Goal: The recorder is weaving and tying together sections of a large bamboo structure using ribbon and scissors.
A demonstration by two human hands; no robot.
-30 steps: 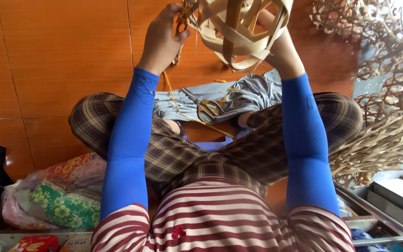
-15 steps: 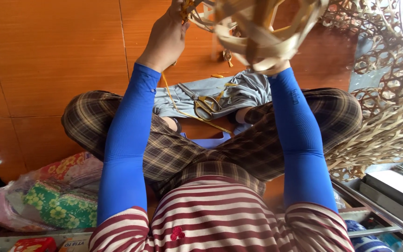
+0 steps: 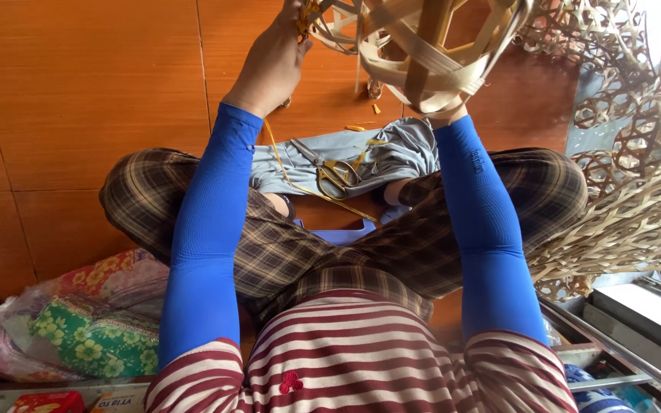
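I sit cross-legged on an orange tiled floor, both arms in blue sleeves. A half-woven basket of pale bamboo strips [image 3: 430, 53] is held up in front of me. My left hand [image 3: 273, 65] grips its strips at the upper left. My right hand is hidden behind the basket; only the wrist [image 3: 449, 122] shows below it. On a grey cloth [image 3: 392, 153] across my lap lie scissors [image 3: 330, 172] with yellowish handles and a thin yellow strip [image 3: 292, 183].
Finished open-weave bamboo baskets [image 3: 636, 130] pile up on the right. A plastic bag of flowered cloth [image 3: 78, 321] sits at the lower left. A metal frame [image 3: 621, 352] runs along the lower right. Small strip offcuts [image 3: 357, 128] lie on the floor.
The basket has moved up and to the right in view, and my hands have followed it. My left hand has stayed on the strips.
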